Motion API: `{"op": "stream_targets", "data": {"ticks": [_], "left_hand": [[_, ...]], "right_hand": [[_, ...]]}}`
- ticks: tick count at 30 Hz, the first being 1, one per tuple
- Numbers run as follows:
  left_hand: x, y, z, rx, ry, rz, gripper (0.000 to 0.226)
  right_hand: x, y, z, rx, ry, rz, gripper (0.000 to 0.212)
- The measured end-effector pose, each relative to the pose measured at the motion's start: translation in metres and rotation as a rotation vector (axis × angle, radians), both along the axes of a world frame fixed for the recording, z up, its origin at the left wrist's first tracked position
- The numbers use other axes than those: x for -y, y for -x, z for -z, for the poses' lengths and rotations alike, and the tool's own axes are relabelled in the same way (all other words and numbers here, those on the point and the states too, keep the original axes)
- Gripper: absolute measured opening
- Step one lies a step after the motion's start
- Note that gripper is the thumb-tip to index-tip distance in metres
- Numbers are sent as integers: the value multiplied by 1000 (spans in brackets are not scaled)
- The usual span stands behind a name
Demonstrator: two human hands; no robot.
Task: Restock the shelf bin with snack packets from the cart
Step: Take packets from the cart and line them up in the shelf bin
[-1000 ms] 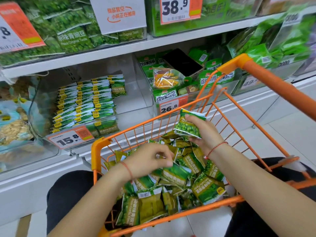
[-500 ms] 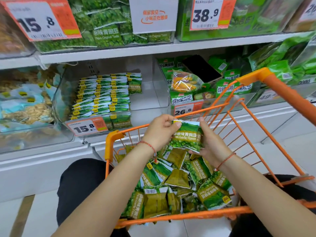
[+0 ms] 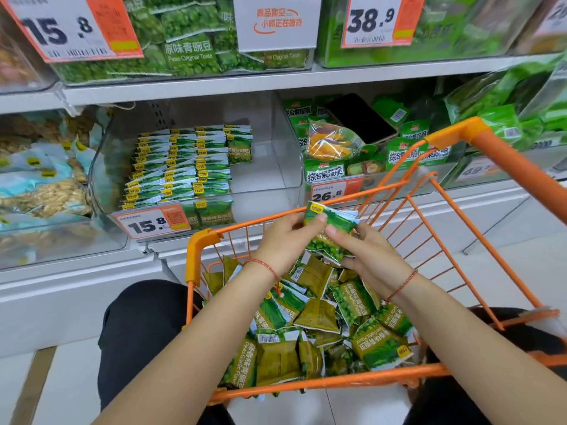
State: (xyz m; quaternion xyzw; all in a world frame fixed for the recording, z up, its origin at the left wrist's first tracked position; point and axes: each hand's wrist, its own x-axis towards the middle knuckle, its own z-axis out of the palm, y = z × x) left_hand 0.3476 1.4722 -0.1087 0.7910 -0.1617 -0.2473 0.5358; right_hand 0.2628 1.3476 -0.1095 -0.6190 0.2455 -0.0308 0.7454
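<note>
Both hands are now holding the little stack of green packets point(image 3: 329, 233) upright above the cart point(image 3: 204, 243), where half a second ago it was lying flatter. Left hand point(image 3: 283, 245) is pinching the stack's top corner; right hand point(image 3: 372, 260) is curling round its lower side. More packets point(image 3: 322, 326) are lying loose in the cart at 6 o'clock. Clear shelf bin point(image 3: 276, 182) is sitting at 10 o'clock, with neat rows on its left and bare room on its right. I think squaring the edges first, then sliding the stack in standing up beside the rows, is working best
</note>
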Motion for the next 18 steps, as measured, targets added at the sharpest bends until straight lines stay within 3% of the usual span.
{"op": "stream_targets", "data": {"ticks": [2,3,5,7,9,11,15,18], "left_hand": [[-2,3,1,-179,59,71,44],[-2,4,2,-170,68,72,41],[-5,3,4,-143,92,47,45],[-6,1,8,-186,138,17,39],[-7,0,12,-252,187,-10,26],[-7,0,16,-307,233,-45,35],[-5,7,18,-324,246,-115,38],[-2,14,15,-206,151,-134,36]], "right_hand": [[1,0,-1,-35,-32,-29,93],[0,1,-5,-61,-73,-53,80],[3,-2,-2,-45,-206,-74,19],[4,-5,-1,-54,-297,-41,5],[5,-3,0,-50,-240,-31,35],[2,-1,1,-64,-155,-8,69],[1,-1,7,-62,39,10,69],[-1,-3,9,-81,124,18,63]]}}
